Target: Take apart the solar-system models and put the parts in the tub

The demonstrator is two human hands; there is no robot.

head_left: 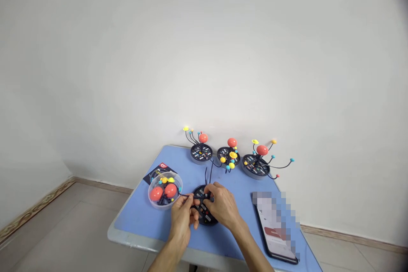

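In front of me on the blue table lies a round black base [208, 217] printed with small labels and dots. My left hand [182, 216] pinches a thin black curved rod [188, 196] just left of the base; a small blue ball [179, 189] shows at the rod's far end. Over the base's centre, my right hand [223, 205] has its fingers closed, and what they grip is mostly hidden by the hand. Two black rods [208, 174] rise from behind the right fingers.
A clear round tub [149, 199] holds red, yellow and blue balls with black parts. Under it lies a dark printed card [165, 169]. Three assembled planet models [201, 153] stand along the table's back. A phone [276, 233] lies at right on the blue table [140, 216].
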